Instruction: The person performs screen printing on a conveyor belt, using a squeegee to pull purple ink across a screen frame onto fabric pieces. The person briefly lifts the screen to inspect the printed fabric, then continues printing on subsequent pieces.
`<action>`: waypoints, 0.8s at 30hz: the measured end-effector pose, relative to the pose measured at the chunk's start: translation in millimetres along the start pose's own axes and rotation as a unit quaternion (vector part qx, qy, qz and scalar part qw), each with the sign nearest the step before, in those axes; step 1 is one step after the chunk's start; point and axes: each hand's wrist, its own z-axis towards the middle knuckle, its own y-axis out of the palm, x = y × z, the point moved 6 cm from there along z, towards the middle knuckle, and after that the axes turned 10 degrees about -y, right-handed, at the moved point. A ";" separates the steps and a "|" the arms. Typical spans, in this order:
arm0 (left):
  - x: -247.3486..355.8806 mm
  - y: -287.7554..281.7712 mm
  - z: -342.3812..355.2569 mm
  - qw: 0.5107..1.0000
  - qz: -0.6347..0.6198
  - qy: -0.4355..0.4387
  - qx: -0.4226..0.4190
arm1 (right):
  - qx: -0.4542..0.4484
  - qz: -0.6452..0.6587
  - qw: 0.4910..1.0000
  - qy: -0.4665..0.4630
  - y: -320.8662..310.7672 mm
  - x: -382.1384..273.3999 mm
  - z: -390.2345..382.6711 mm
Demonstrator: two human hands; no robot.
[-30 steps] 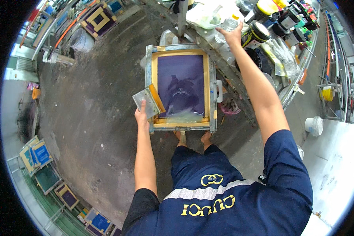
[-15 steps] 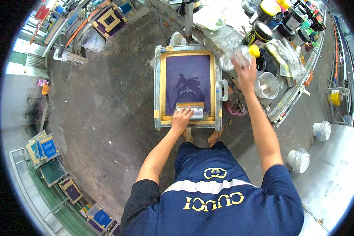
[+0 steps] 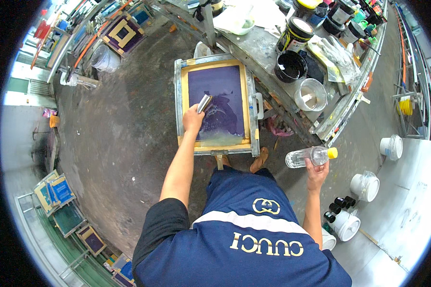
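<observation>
My left hand (image 3: 193, 118) grips a short metal squeegee (image 3: 205, 103), lifted and tilted over the left half of a framed printing screen (image 3: 179, 105). The screen has purple mesh, tan tape round the inside and a grey metal frame. A darker, wet-looking patch spreads over the mesh, with a pale arc-shaped mark in it and a hazy band along the near edge. Out to the right of the screen, my right hand (image 3: 317, 173) is closed round a clear plastic bottle (image 3: 301, 157) with a yellow cap. The bottle lies nearly level, its cap pointing right.
A cluttered workbench (image 3: 254, 48) holds a black ink tub (image 3: 290, 66), a clear tub (image 3: 311, 94) and several jars; its corner juts toward me. White buckets (image 3: 365, 186) stand at right. More framed screens (image 3: 64, 215) lean at left. A clear bucket (image 3: 105, 58) is at far left.
My right hand has brought the bottle from over the bench back toward my right side. My left hand has raised the squeegee off the near end of the screen and moved it farther away, leaving a hazy band.
</observation>
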 end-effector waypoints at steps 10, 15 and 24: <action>1.3 30.5 -109.0 0.983 0.037 0.179 0.033 | -0.048 0.057 0.997 -0.005 31.0 -7.6 9.9; -50.6 -11.1 -93.9 0.992 -0.113 0.015 -0.045 | -0.180 -0.105 0.974 -0.086 64.3 -13.2 25.9; -22.8 59.1 -132.3 0.923 -0.370 -0.108 -0.016 | -0.400 -0.174 0.879 -0.194 125.2 -2.1 46.9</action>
